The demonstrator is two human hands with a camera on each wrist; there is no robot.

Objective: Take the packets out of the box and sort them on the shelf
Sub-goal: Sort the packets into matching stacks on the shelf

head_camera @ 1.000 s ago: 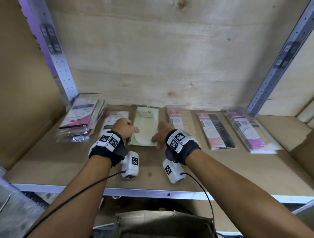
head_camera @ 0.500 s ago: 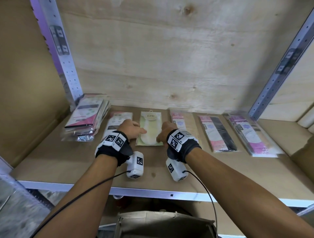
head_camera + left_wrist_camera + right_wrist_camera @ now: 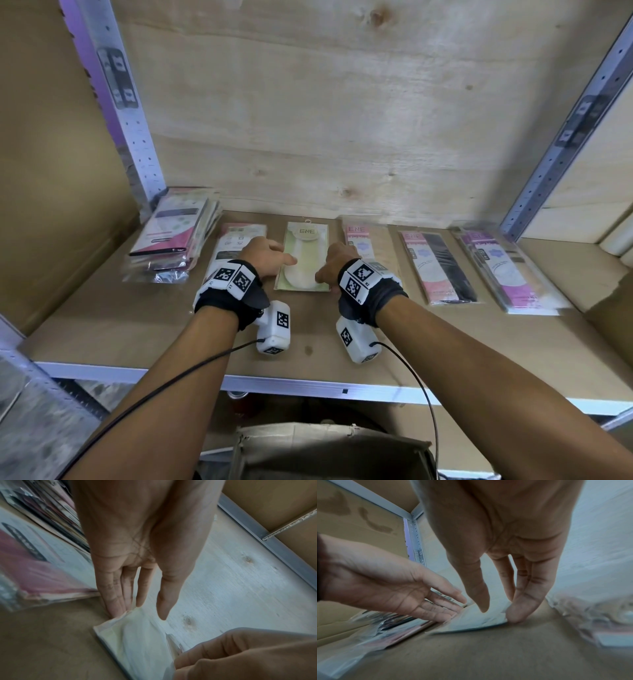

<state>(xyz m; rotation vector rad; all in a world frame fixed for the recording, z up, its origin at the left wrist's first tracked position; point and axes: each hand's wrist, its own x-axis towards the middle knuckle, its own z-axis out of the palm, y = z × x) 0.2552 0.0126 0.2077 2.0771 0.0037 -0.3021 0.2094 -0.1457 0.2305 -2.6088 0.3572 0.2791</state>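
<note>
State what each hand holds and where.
Neither grips anything. Left hand and right hand lie with straight fingers against the green packet's side edges, near its front corners.

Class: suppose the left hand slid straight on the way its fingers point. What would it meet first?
The pale green packet: the left hand points right across the shelf, fingertips already at its near left edge. Beyond it, likely the right hand; depth is unclear.

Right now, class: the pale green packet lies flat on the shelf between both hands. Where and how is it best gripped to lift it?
Probably by its near short edge, coming from the front. The pale green packet lies flat on the shelf, with neighbouring packets near its long sides; the left hand and right hand already touch its near corners. Slide fingers under, thumb on top.
</note>
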